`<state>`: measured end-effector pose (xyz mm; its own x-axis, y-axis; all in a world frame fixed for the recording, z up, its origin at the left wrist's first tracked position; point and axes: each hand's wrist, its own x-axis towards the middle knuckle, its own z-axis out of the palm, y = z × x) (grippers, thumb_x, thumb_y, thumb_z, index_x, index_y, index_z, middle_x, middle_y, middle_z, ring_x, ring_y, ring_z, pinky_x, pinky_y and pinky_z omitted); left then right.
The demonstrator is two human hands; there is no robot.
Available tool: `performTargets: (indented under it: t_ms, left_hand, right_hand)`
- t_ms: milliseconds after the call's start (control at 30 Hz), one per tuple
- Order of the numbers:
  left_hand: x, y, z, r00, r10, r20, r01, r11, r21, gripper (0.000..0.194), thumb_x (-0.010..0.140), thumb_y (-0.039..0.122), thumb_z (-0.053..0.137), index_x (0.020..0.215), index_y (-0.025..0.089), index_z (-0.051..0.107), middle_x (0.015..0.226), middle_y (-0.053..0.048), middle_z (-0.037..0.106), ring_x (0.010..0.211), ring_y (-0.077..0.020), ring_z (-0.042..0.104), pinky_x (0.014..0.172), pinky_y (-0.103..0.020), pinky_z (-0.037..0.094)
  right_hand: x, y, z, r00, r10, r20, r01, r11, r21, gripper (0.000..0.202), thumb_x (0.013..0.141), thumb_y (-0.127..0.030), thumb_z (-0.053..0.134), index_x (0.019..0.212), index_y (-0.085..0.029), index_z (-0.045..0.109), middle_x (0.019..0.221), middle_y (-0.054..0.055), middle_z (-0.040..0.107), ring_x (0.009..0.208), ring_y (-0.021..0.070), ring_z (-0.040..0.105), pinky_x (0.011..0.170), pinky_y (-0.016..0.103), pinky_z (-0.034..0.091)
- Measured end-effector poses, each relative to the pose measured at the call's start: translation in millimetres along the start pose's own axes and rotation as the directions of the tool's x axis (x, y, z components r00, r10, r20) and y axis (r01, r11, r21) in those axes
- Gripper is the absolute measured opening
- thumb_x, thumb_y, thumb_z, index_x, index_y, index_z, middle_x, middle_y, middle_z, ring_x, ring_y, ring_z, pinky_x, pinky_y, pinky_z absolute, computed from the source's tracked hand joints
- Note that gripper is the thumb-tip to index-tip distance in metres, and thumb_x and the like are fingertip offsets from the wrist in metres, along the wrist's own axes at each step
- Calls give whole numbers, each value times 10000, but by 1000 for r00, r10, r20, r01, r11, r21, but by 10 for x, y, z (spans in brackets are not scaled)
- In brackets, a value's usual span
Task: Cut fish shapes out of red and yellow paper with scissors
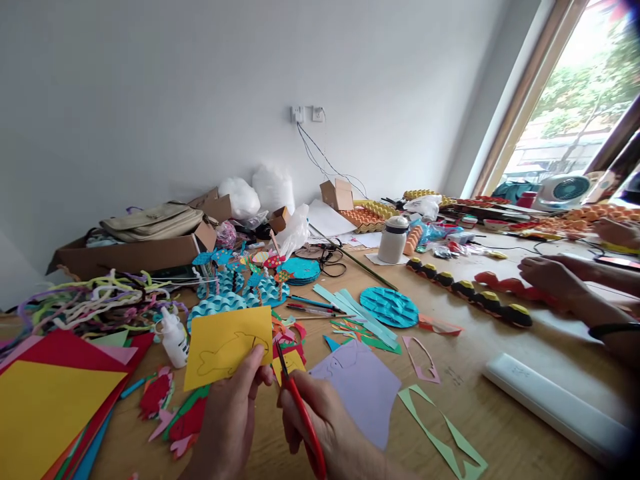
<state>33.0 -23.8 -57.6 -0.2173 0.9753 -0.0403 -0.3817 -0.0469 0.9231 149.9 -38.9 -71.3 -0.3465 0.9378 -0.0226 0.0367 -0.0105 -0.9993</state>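
My left hand (235, 407) pinches a yellow sheet of paper (215, 340) by its lower right part, thumb on top. A fish outline is drawn on the sheet in dark line. Just right of it, my right hand (320, 413) grips red-handled scissors (305, 427), their dark blades pointing up beside the sheet's right edge. Whether the blades touch the paper I cannot tell. Beyond my right hand lies a purple sheet (367, 393) with a drawn outline. A small yellow paper piece (290, 363) sits behind the scissors. Red paper fish cutouts (187, 420) lie left of my left hand.
Coloured sheets (55, 413) are stacked at the left, near a white glue bottle (174, 337) and fuzzy pipe cleaners (100, 307). A blue paper disc (389, 307), green scrap (445, 430) and white case (555, 407) lie rightward. Another person's hands (555, 280) work at the right.
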Motion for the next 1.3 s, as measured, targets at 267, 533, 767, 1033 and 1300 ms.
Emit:
performTargets:
  t_ms: [267,533,767,1033,1300]
  left_hand:
    - [-57,-26,78,997,-54,-51,51,997,-55,217,660,269,725,509,179,599,501,61,591,488,-93,533,536,-211,464]
    - [-40,-90,45,990,-63,-124,56,997,-57,165,643,278,739,576,150,658,683,20,681,579,-104,588,553,-208,487]
    - [-75,-26,114,973,-144,-180,120,983,-139,176,542,274,782,618,186,649,581,53,659,504,-110,567,510,-215,500]
    - [-74,-21,149,981,-108,-164,76,979,-189,180,528,258,781,631,190,649,584,53,666,497,-110,570,483,-204,481]
    - [-37,-67,67,986,-50,-157,59,997,56,263,608,376,718,473,176,614,473,15,594,468,-120,520,445,-215,412]
  right_hand:
    - [-16,62,-11,996,-79,32,79,997,-5,365,774,-535,428,630,-199,428,460,-46,420,393,77,395,390,172,345]
    - [-9,45,-21,999,-29,21,30,999,-22,417,763,-590,423,628,-195,425,444,-45,422,383,76,383,381,176,340]
    - [17,60,-23,998,-33,51,35,999,-39,419,758,-599,414,633,-199,397,426,-67,404,346,56,368,358,157,317]
    - [9,64,-11,997,-62,51,65,997,-46,363,770,-535,406,632,-199,398,420,-67,392,335,60,371,353,162,323]
    - [13,96,7,997,-25,66,25,1000,-1,436,767,-605,444,626,-195,402,409,-63,406,335,62,379,348,159,300]
